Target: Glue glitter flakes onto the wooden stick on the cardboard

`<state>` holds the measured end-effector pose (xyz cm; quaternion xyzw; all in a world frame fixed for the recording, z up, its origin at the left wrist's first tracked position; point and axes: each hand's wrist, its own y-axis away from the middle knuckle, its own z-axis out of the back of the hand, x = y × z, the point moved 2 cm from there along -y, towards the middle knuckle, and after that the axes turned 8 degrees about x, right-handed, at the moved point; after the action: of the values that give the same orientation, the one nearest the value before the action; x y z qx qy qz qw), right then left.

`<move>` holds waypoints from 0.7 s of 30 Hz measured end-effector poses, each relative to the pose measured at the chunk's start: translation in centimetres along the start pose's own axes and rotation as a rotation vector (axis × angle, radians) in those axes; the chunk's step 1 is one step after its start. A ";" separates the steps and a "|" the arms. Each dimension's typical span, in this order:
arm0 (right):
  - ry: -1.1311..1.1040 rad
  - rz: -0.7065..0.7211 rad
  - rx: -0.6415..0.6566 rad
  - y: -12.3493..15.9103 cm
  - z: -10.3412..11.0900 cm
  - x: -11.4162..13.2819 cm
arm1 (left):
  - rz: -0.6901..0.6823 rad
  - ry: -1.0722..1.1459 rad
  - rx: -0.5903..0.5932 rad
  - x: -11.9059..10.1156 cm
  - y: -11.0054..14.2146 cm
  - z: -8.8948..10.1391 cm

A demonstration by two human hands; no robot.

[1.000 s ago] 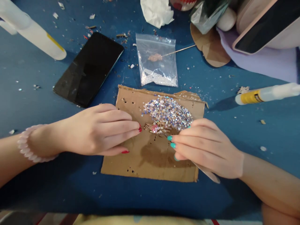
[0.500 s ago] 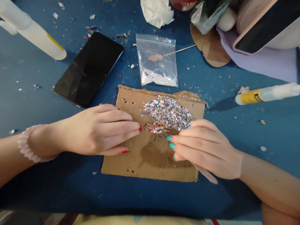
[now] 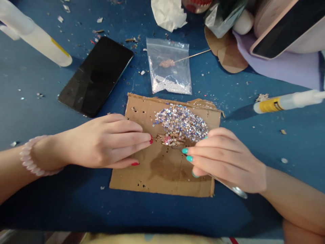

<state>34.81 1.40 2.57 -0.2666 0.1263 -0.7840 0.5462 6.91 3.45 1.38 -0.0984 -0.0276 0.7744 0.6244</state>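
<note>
My left hand (image 3: 109, 140), with red nails and a pale bead bracelet (image 3: 31, 157), is closed in a pinch on the thin stem of a bead-covered ornament (image 3: 170, 139). The ornament has pink and coppery bits and lies over a piece of cardboard (image 3: 142, 179), just below a pile of glittering stone chips (image 3: 181, 120). My right hand (image 3: 223, 161), with turquoise nails, is closed around slim metal tweezers (image 3: 238, 192). Their thin, dark tip is close to the ornament's lower edge; I cannot tell whether it touches. Both thumbs are partly hidden.
A black phone (image 3: 98, 76) lies at upper left near a white bottle (image 3: 45, 40). Behind the cardboard is a clear bag of small white beads (image 3: 172, 81), with another stemmed piece (image 3: 167, 63) on it. A glue bottle (image 3: 274, 104) lies at right. Crumpled tissue (image 3: 169, 15) sits at the back.
My right hand has shifted slightly right, drawing the tweezers' tip back from the ornament and turning their shiny rear end. My left hand still pinches the stem, almost unmoved.
</note>
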 end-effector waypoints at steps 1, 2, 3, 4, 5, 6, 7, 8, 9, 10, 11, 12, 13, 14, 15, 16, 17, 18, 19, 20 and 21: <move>-0.016 -0.020 0.028 -0.2 0.2 0.0 | 0.000 0.002 -0.006 0.0 0.0 0.0; -0.039 -0.060 0.113 -0.3 0.3 -0.1 | 0.000 0.004 -0.011 0.0 0.0 0.0; -0.048 -0.068 0.103 -0.4 0.6 -0.1 | -0.003 0.006 -0.017 -0.1 0.0 0.0; -0.044 -0.090 0.085 -0.6 0.8 -0.3 | -0.005 0.007 -0.021 -0.1 0.0 0.0; -0.042 -0.097 0.083 -0.6 0.9 -0.4 | -0.008 0.007 -0.022 -0.1 0.0 0.1; -0.039 -0.100 0.059 -0.7 1.0 -0.6 | -0.011 0.008 -0.019 -0.1 0.0 0.1; -0.040 -0.099 0.050 -0.7 0.9 -0.9 | -0.017 0.008 -0.015 -0.1 0.1 0.1; -0.046 -0.097 0.014 -0.7 0.9 -1.1 | -0.026 0.008 -0.014 -0.2 0.1 0.0; -0.056 -0.110 -0.008 -0.6 0.8 -1.4 | -0.033 0.012 -0.013 -0.2 0.1 0.0; -0.069 -0.124 -0.026 -0.5 0.6 -1.6 | -0.039 0.018 -0.015 -0.2 0.2 0.0; -0.076 -0.140 -0.051 -0.4 0.5 -1.9 | -0.043 0.024 -0.017 -0.2 0.2 -0.1; -0.087 -0.151 -0.070 -0.3 0.3 -2.0 | -0.045 0.031 -0.020 -0.3 0.3 -0.1; -0.095 -0.161 -0.086 -0.2 0.2 -2.2 | -0.044 0.036 -0.021 -0.3 0.3 -0.2; -0.099 -0.169 -0.102 -0.1 0.1 -2.3 | -0.043 0.039 -0.022 -0.3 0.3 -0.3; -0.102 -0.177 -0.113 0.0 0.0 -2.3 | -0.043 0.038 -0.020 -0.3 0.3 -0.3; -0.103 -0.184 -0.121 0.0 0.0 -2.4 | -0.042 0.036 -0.020 -0.3 0.3 -0.4; -0.103 -0.191 -0.125 0.1 0.0 -2.4 | -0.041 0.034 -0.020 -0.3 0.3 -0.4; -0.103 -0.195 -0.126 0.1 0.0 -2.4 | -0.040 0.032 -0.020 -0.3 0.3 -0.4; -0.105 -0.199 -0.124 0.1 0.0 -2.4 | -0.040 0.032 -0.020 -0.2 0.3 -0.4; -0.108 -0.199 -0.117 0.1 0.0 -2.4 | -0.039 0.030 -0.021 -0.2 0.3 -0.4; -0.111 -0.198 -0.107 0.1 0.0 -2.5 | -0.038 0.029 -0.022 -0.2 0.3 -0.4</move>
<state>35.52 3.63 1.82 -0.3495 0.1106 -0.8104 0.4571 6.76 3.16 0.98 -0.1160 -0.0291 0.7605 0.6382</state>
